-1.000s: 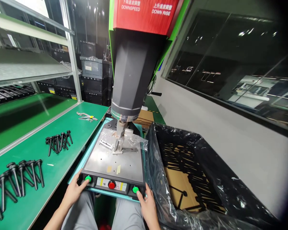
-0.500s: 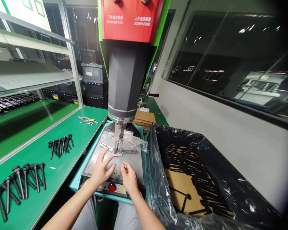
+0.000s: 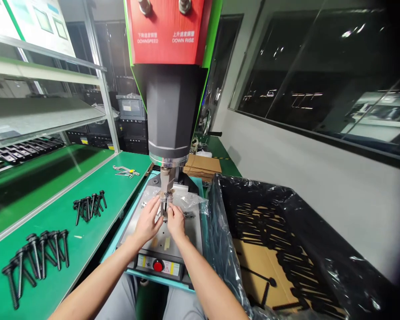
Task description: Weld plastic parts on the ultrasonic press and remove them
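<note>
While the green table (image 3: 96,195) runs along the left with two clusters of black bolts (image 3: 36,253) lying on it, a tall press (image 3: 171,89) with a red panel stands dead centre over a grey metal plate (image 3: 186,231), and a black-lined bin (image 3: 286,249) sits just to the right under a dark window. Both forearms reach straight forward over the red button (image 3: 158,266). Left hand (image 3: 148,222) has its fingers curled and pinched narrow at a small metal piece (image 3: 166,205) standing under the press tip. Right hand (image 3: 175,222) mirrors it, fingertips closed in on the same piece from the other side, wrists low and close together.
</note>
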`<state>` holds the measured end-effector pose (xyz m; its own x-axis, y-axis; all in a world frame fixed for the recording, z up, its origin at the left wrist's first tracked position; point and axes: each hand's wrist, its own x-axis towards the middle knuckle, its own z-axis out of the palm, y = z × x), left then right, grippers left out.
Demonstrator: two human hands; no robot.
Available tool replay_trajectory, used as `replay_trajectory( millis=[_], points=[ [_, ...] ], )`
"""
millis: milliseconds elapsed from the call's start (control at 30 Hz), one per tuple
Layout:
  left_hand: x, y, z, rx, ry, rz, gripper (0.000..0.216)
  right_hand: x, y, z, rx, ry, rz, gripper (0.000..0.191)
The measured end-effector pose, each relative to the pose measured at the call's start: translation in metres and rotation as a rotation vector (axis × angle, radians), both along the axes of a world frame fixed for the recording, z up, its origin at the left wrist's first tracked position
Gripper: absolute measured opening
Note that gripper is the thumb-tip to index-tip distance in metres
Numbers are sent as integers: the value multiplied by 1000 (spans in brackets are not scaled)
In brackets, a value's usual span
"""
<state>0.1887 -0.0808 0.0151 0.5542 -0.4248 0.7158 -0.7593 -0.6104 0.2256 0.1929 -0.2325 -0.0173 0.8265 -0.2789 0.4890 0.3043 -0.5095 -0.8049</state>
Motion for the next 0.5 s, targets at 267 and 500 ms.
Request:
replay_trajectory(
  millis=[267, 500],
  points=[
    [14, 2, 22, -65, 36, 9, 60, 35, -8, 40, -183, -27, -47, 34],
    [23, 2, 26, -99, 81, 11, 50, 57, -19, 58, -300, 68, 79, 21]
  ],
)
